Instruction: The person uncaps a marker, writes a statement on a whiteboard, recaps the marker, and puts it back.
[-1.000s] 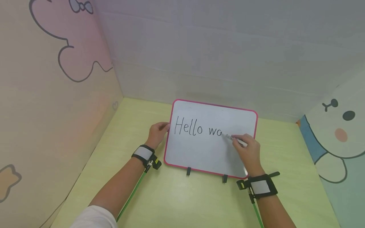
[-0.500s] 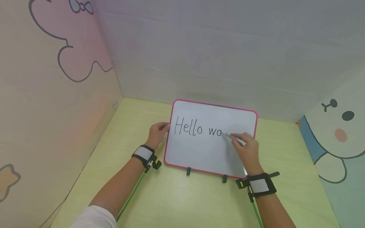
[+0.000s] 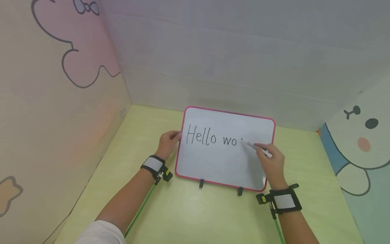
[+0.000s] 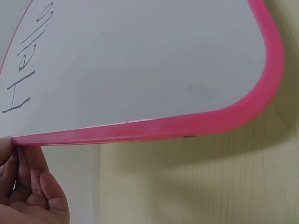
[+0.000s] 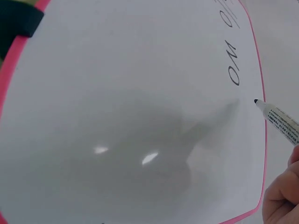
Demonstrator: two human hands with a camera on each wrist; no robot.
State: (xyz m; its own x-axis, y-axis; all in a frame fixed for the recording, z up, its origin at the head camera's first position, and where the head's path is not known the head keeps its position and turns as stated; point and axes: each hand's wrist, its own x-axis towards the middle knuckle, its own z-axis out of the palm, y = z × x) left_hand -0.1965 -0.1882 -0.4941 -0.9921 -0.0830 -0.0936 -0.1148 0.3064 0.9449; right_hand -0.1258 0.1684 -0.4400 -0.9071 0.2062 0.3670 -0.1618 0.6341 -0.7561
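A whiteboard (image 3: 213, 166) with a pink frame stands tilted on the table, with "Hello wo" handwritten on it in black. My left hand (image 3: 168, 144) pinches its left edge; in the left wrist view, the thumb is at the front of the pink frame (image 4: 163, 128) and the fingers reach behind it. Between the thumb and fingers of my right hand (image 3: 272, 164) is a white marker (image 3: 251, 145), uncapped. Its black tip points at the board just right of the last "o". In the right wrist view, the marker (image 5: 282, 123) appears slightly apart from its shadow on the surface.
Two black clips or feet, one of them a black clip (image 3: 240, 191), sit at the board's bottom edge. The pale yellow table (image 3: 189, 217) meets a grey wall (image 3: 237, 67) behind the board. Green cables (image 3: 143, 205) run from both wrist cameras.
The marker first lifts off at the "o" after closing it, then my right hand shifts right with it, its tip now past the letter. The left hand and board stay still.
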